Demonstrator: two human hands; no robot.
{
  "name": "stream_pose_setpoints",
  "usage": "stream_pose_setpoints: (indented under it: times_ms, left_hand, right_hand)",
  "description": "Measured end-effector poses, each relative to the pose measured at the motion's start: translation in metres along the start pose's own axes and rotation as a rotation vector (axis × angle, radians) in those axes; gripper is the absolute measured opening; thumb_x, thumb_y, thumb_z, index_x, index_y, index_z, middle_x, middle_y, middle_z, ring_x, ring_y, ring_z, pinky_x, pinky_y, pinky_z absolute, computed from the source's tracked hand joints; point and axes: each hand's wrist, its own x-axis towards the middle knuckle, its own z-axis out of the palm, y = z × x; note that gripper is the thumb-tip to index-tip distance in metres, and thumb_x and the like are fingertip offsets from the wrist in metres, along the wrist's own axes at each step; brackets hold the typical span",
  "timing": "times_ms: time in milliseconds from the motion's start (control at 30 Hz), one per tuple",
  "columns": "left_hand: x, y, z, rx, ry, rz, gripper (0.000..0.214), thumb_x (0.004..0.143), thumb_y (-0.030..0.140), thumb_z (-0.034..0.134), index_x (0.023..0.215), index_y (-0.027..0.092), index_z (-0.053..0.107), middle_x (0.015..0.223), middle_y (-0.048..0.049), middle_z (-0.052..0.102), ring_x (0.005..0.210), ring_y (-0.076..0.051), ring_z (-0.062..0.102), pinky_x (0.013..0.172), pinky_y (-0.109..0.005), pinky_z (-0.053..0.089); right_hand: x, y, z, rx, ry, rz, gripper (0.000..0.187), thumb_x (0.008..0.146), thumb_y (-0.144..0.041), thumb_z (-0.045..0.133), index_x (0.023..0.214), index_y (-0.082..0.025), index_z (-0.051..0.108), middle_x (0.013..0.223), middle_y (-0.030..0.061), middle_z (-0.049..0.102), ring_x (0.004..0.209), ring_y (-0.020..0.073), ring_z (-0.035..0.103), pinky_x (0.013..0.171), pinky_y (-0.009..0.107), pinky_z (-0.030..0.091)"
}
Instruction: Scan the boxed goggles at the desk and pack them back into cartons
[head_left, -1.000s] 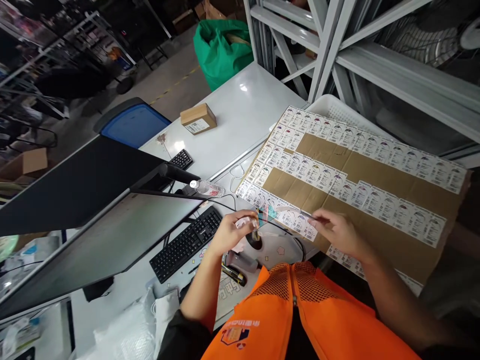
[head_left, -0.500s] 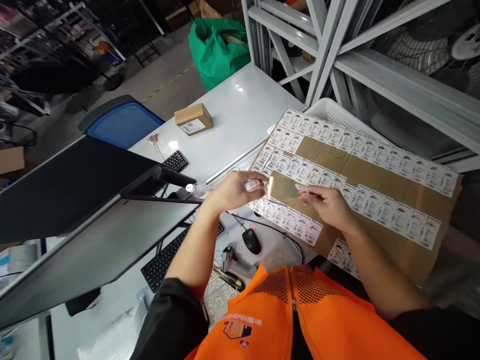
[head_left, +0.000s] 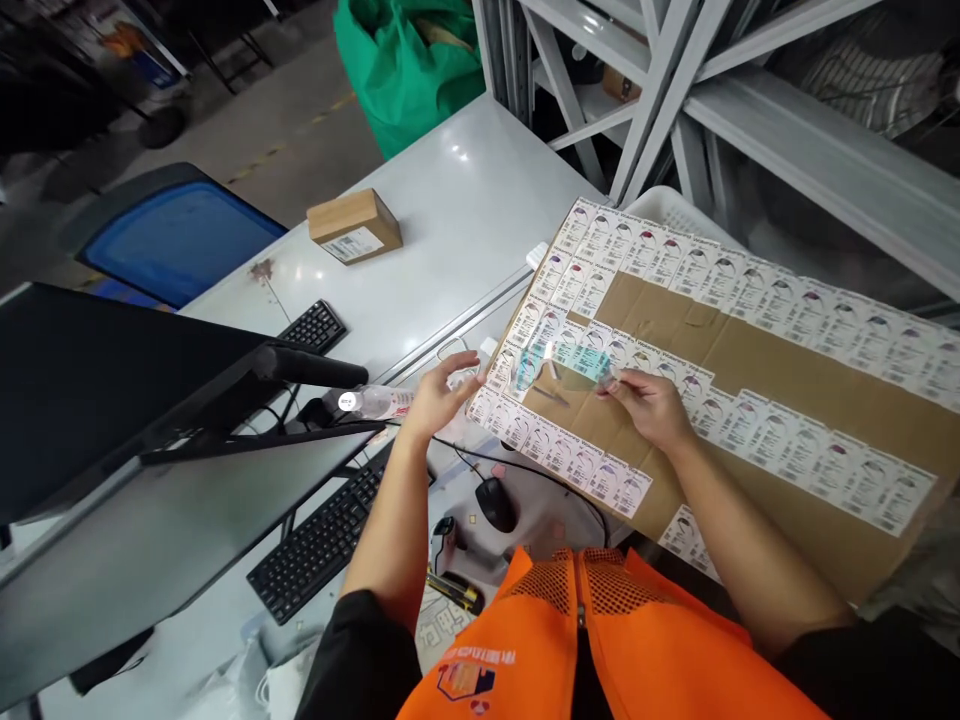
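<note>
My right hand pinches the right end of a clear, shiny plastic piece between thumb and fingers. Teal reflections show in it, and its exact kind I cannot make out. Behind it lies a large cardboard sheet covered with rows of small white labels. My left hand is just beyond the left end of the plastic, thumb and fingers apart, with nothing visible in it. A clear plastic bottle lies close to my left wrist.
To the left stand a monitor, a keyboard and a second keyboard. A mouse, scanner and yellow cutter are near my body. Farther back are a small carton and metal rack.
My left hand has come off the plastic piece and moved left, its fingers spreading. My right hand still holds the piece, now turned so teal reflections show. The view has shifted slightly.
</note>
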Motion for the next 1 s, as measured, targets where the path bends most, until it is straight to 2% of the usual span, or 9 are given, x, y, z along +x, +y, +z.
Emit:
stream_pose_setpoints:
  times_ms: [133, 267, 400, 533, 633, 767, 867, 1000]
  left_hand:
    - [-0.006, 0.010, 0.006, -0.082, -0.129, 0.081, 0.053, 0.087, 0.050, 0.084, 0.129, 0.020, 0.074, 0.146, -0.0138, 0.071, 0.140, -0.030, 0.064, 0.126, -0.048, 0.043]
    - [-0.007, 0.020, 0.015, -0.169, -0.161, 0.099, 0.065, 0.084, 0.047, 0.087, 0.142, 0.022, 0.069, 0.126, -0.0105, 0.078, 0.118, -0.026, 0.071, 0.116, -0.043, 0.050]
    - [-0.006, 0.028, 0.026, -0.239, -0.122, 0.110, 0.039, 0.092, 0.051, 0.078, 0.112, 0.018, 0.079, 0.110, -0.0099, 0.080, 0.104, -0.026, 0.072, 0.100, -0.038, 0.056]
    - [-0.006, 0.033, 0.036, -0.277, -0.095, 0.077, 0.033, 0.093, 0.050, 0.073, 0.093, 0.018, 0.078, 0.095, -0.0066, 0.079, 0.095, -0.025, 0.072, 0.094, -0.036, 0.057]
    - [-0.008, 0.034, 0.043, -0.320, -0.065, 0.035, 0.028, 0.092, 0.044, 0.071, 0.093, 0.018, 0.080, 0.089, -0.0057, 0.078, 0.092, -0.025, 0.071, 0.089, -0.035, 0.058]
    - [-0.010, 0.036, 0.046, -0.372, -0.018, -0.017, 0.027, 0.089, 0.037, 0.068, 0.105, 0.020, 0.081, 0.088, -0.0048, 0.078, 0.085, -0.023, 0.069, 0.077, -0.033, 0.057]
    - [-0.014, 0.037, 0.044, -0.414, -0.020, -0.035, 0.026, 0.090, 0.039, 0.068, 0.104, 0.020, 0.080, 0.089, -0.0052, 0.078, 0.077, -0.020, 0.066, 0.069, -0.030, 0.055]
    - [-0.021, 0.030, 0.040, -0.480, 0.023, -0.056, 0.025, 0.088, 0.041, 0.073, 0.103, 0.021, 0.076, 0.092, -0.0047, 0.076, 0.066, -0.014, 0.059, 0.056, -0.026, 0.046]
  right_hand:
    - [0.001, -0.004, 0.001, -0.025, -0.020, 0.005, 0.047, 0.095, -0.069, 0.077, 0.092, -0.023, 0.084, 0.095, 0.0078, 0.085, 0.088, 0.0253, 0.083, 0.089, 0.041, 0.071]
    - [-0.002, -0.008, 0.002, -0.045, -0.056, -0.047, 0.037, 0.100, -0.061, 0.074, 0.097, -0.026, 0.085, 0.099, 0.0064, 0.084, 0.093, 0.0245, 0.082, 0.089, 0.039, 0.070]
    - [-0.008, -0.015, 0.009, -0.073, -0.065, -0.098, 0.034, 0.101, -0.058, 0.074, 0.103, -0.026, 0.085, 0.098, 0.0066, 0.085, 0.091, 0.0246, 0.081, 0.085, 0.040, 0.070]
    - [-0.017, -0.031, 0.019, -0.100, -0.058, -0.150, 0.030, 0.104, -0.053, 0.073, 0.108, -0.026, 0.085, 0.095, 0.0062, 0.084, 0.088, 0.0239, 0.082, 0.081, 0.040, 0.071]
    - [-0.022, -0.045, 0.025, -0.142, -0.095, -0.207, 0.024, 0.106, -0.046, 0.072, 0.112, -0.028, 0.085, 0.098, 0.0048, 0.085, 0.083, 0.0220, 0.081, 0.077, 0.039, 0.072]
    - [-0.025, -0.064, 0.034, -0.194, -0.140, -0.302, 0.019, 0.107, -0.037, 0.069, 0.116, -0.029, 0.085, 0.099, 0.0040, 0.085, 0.084, 0.0213, 0.081, 0.078, 0.038, 0.071]
    - [-0.025, -0.074, 0.041, -0.218, -0.153, -0.359, 0.021, 0.109, -0.038, 0.067, 0.115, -0.028, 0.085, 0.099, 0.0051, 0.085, 0.088, 0.0225, 0.080, 0.080, 0.038, 0.070]
    - [-0.027, -0.074, 0.049, -0.220, -0.167, -0.447, 0.022, 0.109, -0.036, 0.066, 0.118, -0.028, 0.085, 0.110, 0.0083, 0.081, 0.103, 0.0242, 0.077, 0.086, 0.040, 0.068]
